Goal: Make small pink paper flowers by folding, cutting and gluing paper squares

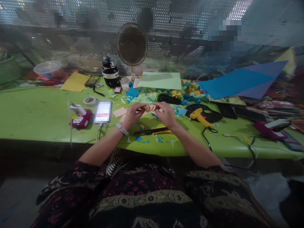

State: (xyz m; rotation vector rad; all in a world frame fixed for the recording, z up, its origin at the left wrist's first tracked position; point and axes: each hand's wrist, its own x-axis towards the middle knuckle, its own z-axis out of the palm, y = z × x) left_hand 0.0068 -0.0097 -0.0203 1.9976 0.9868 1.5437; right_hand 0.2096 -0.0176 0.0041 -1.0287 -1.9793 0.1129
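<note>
Both my hands meet over the green table and pinch a small folded peach paper piece. My left hand, with a white watch at the wrist, grips its left side with closed fingers. My right hand holds its right side the same way. More peach paper squares lie just left of my hands. Yellow-handled scissors rest on the table right below my hands, among blue and green paper scraps.
A phone, a pink tape dispenser and a tape roll lie to the left. A yellow glue gun with cable lies to the right. Behind stand a fan, a black bottle, and green, yellow and blue paper sheets.
</note>
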